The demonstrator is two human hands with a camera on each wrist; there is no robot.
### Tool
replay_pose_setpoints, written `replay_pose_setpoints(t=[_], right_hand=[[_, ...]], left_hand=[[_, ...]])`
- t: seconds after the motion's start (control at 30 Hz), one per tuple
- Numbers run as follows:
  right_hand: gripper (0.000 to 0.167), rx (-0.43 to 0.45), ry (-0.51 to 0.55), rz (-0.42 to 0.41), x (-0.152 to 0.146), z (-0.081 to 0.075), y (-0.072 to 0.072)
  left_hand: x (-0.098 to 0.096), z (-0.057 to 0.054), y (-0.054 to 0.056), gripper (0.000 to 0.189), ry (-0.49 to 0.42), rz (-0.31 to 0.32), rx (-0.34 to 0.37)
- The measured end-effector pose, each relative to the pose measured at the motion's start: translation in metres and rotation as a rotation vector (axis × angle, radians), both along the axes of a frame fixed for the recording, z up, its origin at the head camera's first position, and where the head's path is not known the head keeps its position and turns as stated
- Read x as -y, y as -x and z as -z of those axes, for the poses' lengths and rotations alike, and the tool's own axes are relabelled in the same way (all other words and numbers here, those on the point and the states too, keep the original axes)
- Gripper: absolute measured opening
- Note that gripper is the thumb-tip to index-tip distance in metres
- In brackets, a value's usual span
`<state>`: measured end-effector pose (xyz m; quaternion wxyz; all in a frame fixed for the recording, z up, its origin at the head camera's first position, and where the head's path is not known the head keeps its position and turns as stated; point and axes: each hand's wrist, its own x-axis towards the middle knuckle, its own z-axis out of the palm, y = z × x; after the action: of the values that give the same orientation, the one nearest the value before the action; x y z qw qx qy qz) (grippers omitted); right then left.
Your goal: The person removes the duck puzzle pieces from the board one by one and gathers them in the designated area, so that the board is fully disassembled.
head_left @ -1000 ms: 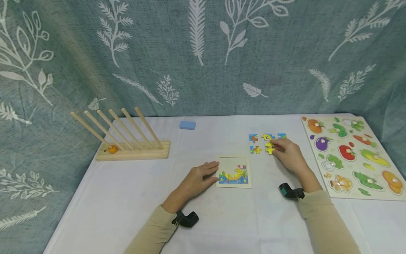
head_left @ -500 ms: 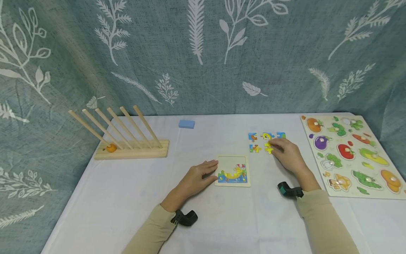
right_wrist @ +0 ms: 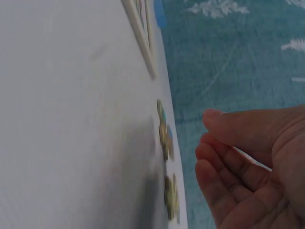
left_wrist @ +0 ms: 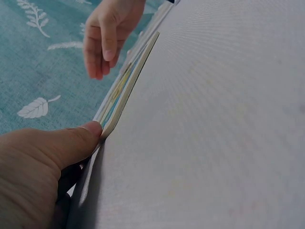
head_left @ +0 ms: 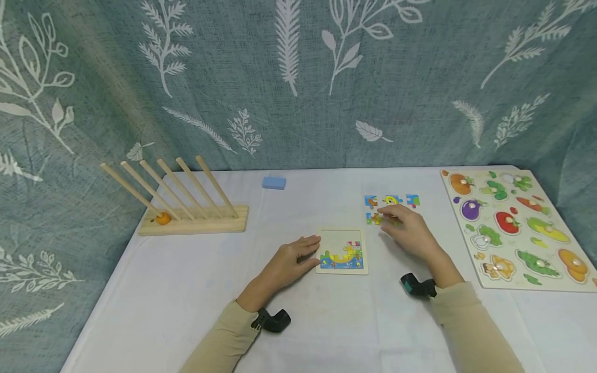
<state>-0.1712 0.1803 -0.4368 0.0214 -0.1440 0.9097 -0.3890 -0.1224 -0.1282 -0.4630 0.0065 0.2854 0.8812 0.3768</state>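
Observation:
A small square puzzle tray [head_left: 366,259] lies mid-table, its lower part and right side filled with blue and yellow picture pieces. My left hand [head_left: 286,265] rests at its left side, fingertips and thumb touching the edge; the thumb [left_wrist: 78,143] shows at the tray's corner in the left wrist view. Over the loose jigsaw pieces [head_left: 370,201] hovers my right hand [head_left: 410,233], partly covering the lower ones. Nothing sits between its loosely bent fingers in the right wrist view, where two pieces [right_wrist: 170,198] lie on the table beyond.
On the right lies a vegetable peg board [head_left: 527,251]. A wooden stand [head_left: 200,225] with several upright rods and one orange bead [head_left: 164,218] is at the left. A blue block [head_left: 274,183] sits near the back edge, before a green-blue curtain [head_left: 298,129].
My right hand has let go of the yellow jigsaw piece and moved left over the lower pieces. The left hand has stayed at the tray.

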Motion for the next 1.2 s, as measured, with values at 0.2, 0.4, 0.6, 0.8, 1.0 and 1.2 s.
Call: replay_pose_setpoints(t=[0.2, 0.4, 0.6, 0.8, 1.0, 1.2], right_hand=[[0.038, 0.024, 0.028, -0.097, 0.018, 0.0, -0.007], [0.039, 0.028, 0.076, -0.181, 0.031, 0.001, -0.015], [0.041, 0.065, 0.07, -0.249, 0.042, 0.003, -0.02], [0.04, 0.026, -0.016, -0.302, 0.046, 0.007, -0.023], [0.032, 0.007, -0.091, -0.339, 0.049, 0.006, -0.024], [0.028, 0.002, -0.108, -0.349, 0.05, 0.005, -0.024]], left_hand=[[0.0, 0.0, 0.0, 0.044, 0.003, 0.0, -0.013], [0.0, 0.002, 0.0, 0.044, 0.007, -0.004, -0.009], [0.001, 0.002, 0.0, 0.044, 0.014, -0.001, -0.01], [0.001, 0.0, -0.001, 0.044, 0.02, -0.012, -0.008], [0.001, -0.001, -0.001, 0.044, 0.013, -0.018, -0.009], [0.001, 0.001, 0.0, 0.045, 0.014, -0.024, 0.005]])
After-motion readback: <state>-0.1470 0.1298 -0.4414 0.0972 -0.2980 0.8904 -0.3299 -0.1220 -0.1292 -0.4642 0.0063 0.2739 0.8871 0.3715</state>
